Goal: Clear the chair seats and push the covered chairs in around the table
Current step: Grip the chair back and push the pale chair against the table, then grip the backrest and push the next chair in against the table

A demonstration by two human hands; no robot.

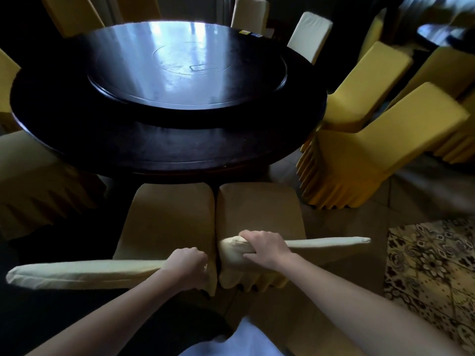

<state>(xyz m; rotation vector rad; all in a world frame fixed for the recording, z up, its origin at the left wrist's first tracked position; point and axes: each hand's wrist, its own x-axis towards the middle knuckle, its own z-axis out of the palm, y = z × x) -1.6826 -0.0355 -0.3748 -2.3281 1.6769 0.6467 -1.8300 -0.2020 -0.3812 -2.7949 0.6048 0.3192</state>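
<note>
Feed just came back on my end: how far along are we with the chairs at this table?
Done: both near seats look clear. In hand: the left hand grips the left chair by its back and the right hand grips the right chair; both sit side by side at the round table, seats not yet under it. Left: the yellow chair on the right stands angled away from the table.
</note>
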